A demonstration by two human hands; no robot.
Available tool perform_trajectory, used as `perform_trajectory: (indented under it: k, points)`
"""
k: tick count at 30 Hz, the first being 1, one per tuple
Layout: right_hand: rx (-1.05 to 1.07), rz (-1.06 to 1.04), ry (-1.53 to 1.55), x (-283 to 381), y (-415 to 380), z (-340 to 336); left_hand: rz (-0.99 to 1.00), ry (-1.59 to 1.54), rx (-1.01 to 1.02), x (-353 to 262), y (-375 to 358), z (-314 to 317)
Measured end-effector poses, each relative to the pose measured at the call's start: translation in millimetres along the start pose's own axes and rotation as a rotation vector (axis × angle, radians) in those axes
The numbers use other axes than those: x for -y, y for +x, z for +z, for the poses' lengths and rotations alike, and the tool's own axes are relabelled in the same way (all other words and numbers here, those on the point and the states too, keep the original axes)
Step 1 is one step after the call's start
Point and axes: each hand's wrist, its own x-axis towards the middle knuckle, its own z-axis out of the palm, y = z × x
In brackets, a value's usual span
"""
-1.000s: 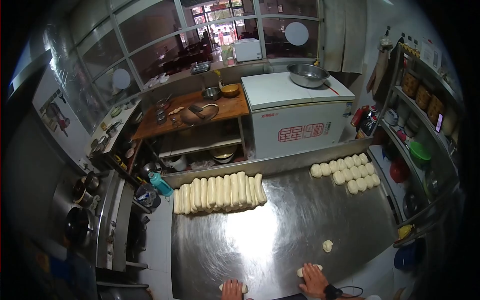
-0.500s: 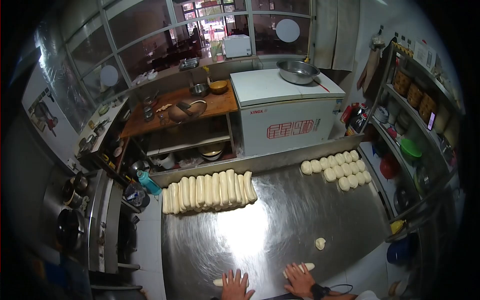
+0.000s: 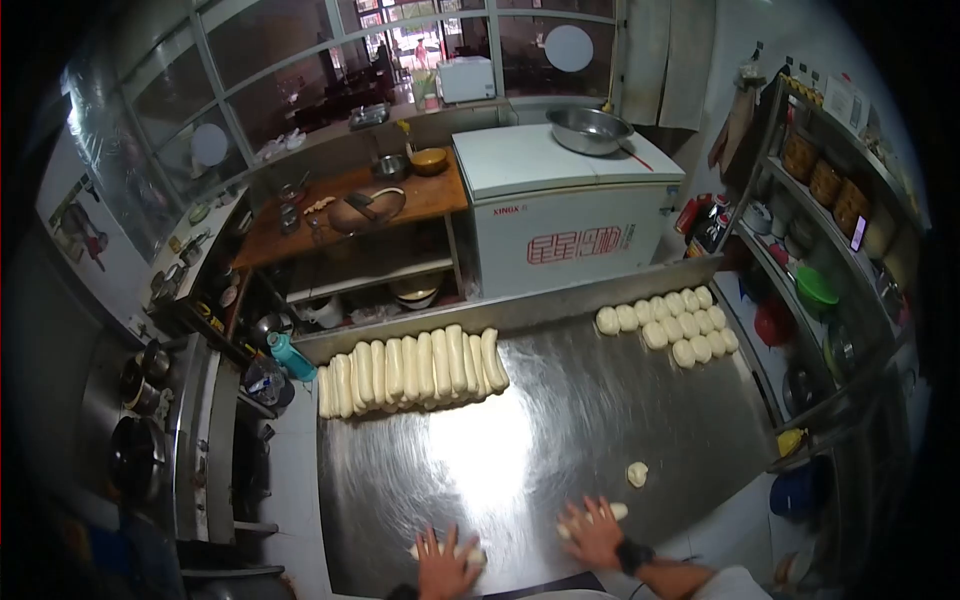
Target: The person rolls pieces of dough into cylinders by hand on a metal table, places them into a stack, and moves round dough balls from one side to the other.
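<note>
My left hand (image 3: pixel 446 570) lies flat with its fingers spread over a short roll of pale dough (image 3: pixel 476 554), whose ends show on either side. To the right, my right hand (image 3: pixel 594 537) presses flat on another dough roll (image 3: pixel 620 511), also with fingers apart. That roll sticks out beyond the fingers at the right. Just past my right hand sits a small dough lump (image 3: pixel 637 474). All of it rests on the shiny steel table (image 3: pixel 400 470).
Long dough sticks (image 3: pixel 410 370) are stacked at the table's back left, and rows of dough balls (image 3: pixel 683 325) stand at the back right. A raised metal edge (image 3: pixel 540 304) runs along the back. Shelves (image 3: pixel 800 290) flank the right side; a teal bottle (image 3: pixel 288 354) stands left.
Both hands have moved a little forward on the table, the left one also leftward, with the dough rolls still under them. The whole view has shifted slightly.
</note>
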Motion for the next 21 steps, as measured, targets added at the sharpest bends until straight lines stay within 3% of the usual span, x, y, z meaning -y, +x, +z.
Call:
perform_trajectory:
  k: [1,3,5,6,8,10,12,14,16,19,21]
  points:
    - [-0.079,0.064,0.056,-11,34,-8,-0.012,-0.019,0.015,26,40,14]
    - [-0.250,0.209,0.133,-37,95,-27,-0.162,0.060,-0.066,38,108,-16]
    - [-0.365,0.273,0.167,-48,115,-20,-0.180,0.107,-0.250,57,136,-10]
    - [-0.326,0.267,0.183,-33,89,-17,-0.151,0.112,-0.223,54,120,-7]
    - [-0.043,0.143,0.111,-14,36,-36,-0.107,0.052,-0.085,33,54,-2]
    - [-0.072,0.124,0.102,0,-14,-15,-0.091,-0.016,-0.018,13,-19,22]
    - [-0.098,0.023,0.080,-4,-34,-2,-0.079,-0.012,0.003,15,-27,23]
    - [-0.100,-0.009,0.119,-17,-18,-28,-0.111,-0.025,0.005,22,-14,19]
    - [0.113,-0.003,0.238,-37,7,-42,-0.209,-0.001,-0.121,48,55,8]
    - [0.205,-0.054,0.353,-52,33,-46,-0.348,0.011,-0.245,64,101,-4]
    - [-0.209,0.059,0.721,-57,71,-37,-0.430,-0.005,-0.283,57,97,-3]
